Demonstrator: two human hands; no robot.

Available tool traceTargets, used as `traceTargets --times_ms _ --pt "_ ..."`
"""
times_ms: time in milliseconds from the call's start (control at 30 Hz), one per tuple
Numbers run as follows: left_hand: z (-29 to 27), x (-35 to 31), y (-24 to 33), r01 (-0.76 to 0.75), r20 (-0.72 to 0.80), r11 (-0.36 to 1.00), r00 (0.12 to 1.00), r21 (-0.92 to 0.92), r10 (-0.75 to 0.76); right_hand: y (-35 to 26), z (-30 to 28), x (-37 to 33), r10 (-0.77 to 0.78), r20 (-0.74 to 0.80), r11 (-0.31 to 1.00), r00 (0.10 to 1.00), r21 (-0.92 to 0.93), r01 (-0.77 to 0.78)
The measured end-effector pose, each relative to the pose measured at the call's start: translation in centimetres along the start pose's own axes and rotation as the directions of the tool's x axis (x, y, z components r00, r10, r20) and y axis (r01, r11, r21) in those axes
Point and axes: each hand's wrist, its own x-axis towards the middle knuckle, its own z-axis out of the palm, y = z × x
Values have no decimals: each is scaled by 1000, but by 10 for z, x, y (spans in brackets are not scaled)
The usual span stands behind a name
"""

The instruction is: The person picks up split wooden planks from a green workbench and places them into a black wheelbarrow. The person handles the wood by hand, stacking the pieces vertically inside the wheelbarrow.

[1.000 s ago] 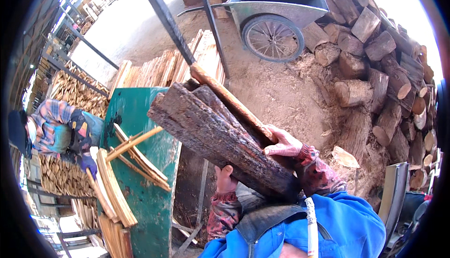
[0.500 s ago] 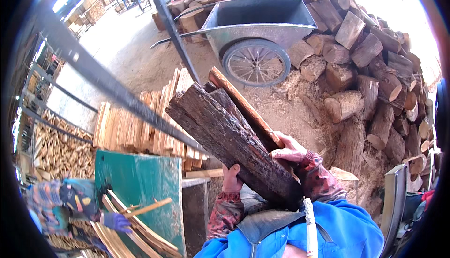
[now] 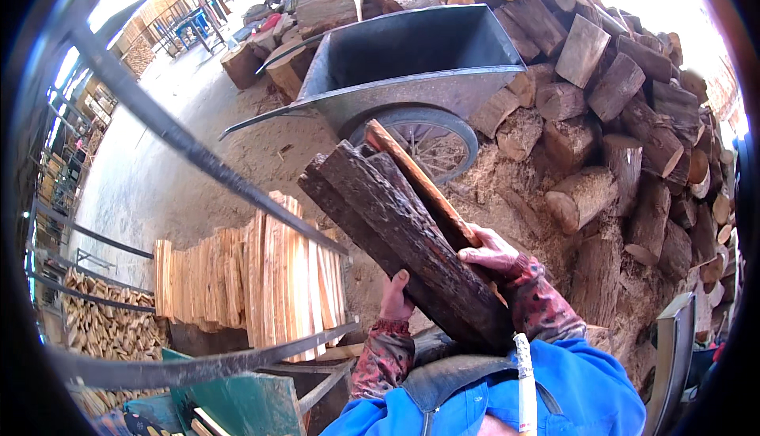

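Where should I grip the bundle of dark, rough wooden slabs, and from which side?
Probably both long sides, in the nearer half, one hand from each side, where the left hand and right hand hold it. The long dark wooden bundle points away, and its side-by-side pieces likely need inward pressure.

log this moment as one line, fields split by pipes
left hand: holds bark slabs, left side | right hand: holds bark slabs, right side | ahead: metal cart | right: log pile | left: stacked planks

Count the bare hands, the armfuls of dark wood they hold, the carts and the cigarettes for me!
Bare hands: 2, left hand and right hand
Armful of dark wood: 1
Cart: 1
Cigarette: 1
Total: 5
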Motion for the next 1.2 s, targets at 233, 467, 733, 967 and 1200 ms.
traceTargets --times_ms 233,467,733,967,1200 --pt "48 146 -9 -28 -53 999 998 -41 26 -42 -120 123 83 145 996 986 -20 -81" --pt "79 260 19 2 -122 996 992 -85 -12 -64 -177 232 143 159 989 977 15 -147" --pt "56 457 87 95 -66 990 993 -104 -103 -91 -212 403 188 -9 982 982 26 -188" --pt "73 626 229 231 21 973 973 -6 -231 -120 -230 575 130 -113 991 985 51 -125" --pt "125 824 406 189 102 959 971 212 -215 -156 -267 791 136 -344 990 929 3 -144"
